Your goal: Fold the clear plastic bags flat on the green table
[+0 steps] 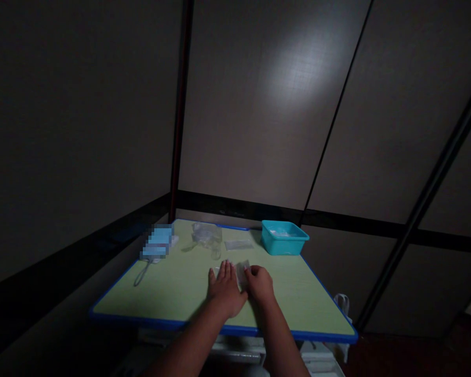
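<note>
Near the middle of the front half of the worktop (pixel 298 306), which is pale green with a blue rim, both hands work close together over a clear plastic piece (pixel 242 274). The left hand (pixel 225 293) lies palm down with its fingers extended and slightly spread toward the far edge, pressing flat rather than gripping; a pale sliver shows beside its fingers, and whether that belongs to the same plastic cannot be told. Just to its right, the right hand (pixel 260 285) is bent inward, pinching the plastic piece between thumb and fingers, so that the piece sits between the two hands. Farther back, a flat clear packet (pixel 238 244) lies between the hands and the far edge. To its left, a crumpled clear plastic bag (pixel 206 234) rests near the far edge, with a small clear round item (pixel 216 253) just in front of it. Toward the far right corner, close to the right edge, stands a turquoise basket (pixel 284 245) with some clear material inside. Along the left edge, nearer the far left corner, lies a blue object (pixel 158 242), blurred into blocks, and a grey loop (pixel 142 273) extends from it toward the front edge.
</note>
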A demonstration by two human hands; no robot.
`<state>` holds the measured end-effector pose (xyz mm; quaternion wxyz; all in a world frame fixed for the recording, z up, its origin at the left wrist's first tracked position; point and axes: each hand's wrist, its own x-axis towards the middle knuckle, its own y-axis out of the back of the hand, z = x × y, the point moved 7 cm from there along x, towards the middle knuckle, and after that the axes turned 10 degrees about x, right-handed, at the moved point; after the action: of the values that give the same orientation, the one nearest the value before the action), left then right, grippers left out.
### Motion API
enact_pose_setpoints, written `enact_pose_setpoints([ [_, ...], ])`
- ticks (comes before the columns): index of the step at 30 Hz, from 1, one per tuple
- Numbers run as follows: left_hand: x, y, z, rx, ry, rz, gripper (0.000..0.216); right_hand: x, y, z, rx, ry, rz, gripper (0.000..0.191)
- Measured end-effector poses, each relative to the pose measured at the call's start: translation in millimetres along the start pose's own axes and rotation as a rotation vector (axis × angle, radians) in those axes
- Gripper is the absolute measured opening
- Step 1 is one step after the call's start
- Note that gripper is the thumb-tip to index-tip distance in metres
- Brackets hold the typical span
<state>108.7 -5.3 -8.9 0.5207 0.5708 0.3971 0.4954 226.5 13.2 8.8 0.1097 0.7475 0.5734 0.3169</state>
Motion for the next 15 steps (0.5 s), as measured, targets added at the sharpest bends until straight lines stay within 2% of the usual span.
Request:
enact_pose_setpoints([
  [4, -1.1, 3.3, 1.1, -0.01, 0.002, -0.009, 0.081, 3.2, 2.3, -4.7, 0.019, 0.034, 0.053, 0.033],
  [8, -1.1, 4.0, 1.3, -0.029, 0.003, -0.018, 0.08, 4.9, -2.2, -19.7, 0.115, 0.132, 0.071, 0.03],
  [12, -1.0, 4.3, 3.1, -0.074, -0.04, -0.014, 0.075, -0.8, -7.8, -37.6, 0.214, 0.269, 0.011, 0.026],
  [15, -1.0, 4.4, 5.0, -0.087, -0.074, -0.016, 0.066, -9.8, -12.1, -47.1, 0.284, 0.336, -0.105, 0.025],
])
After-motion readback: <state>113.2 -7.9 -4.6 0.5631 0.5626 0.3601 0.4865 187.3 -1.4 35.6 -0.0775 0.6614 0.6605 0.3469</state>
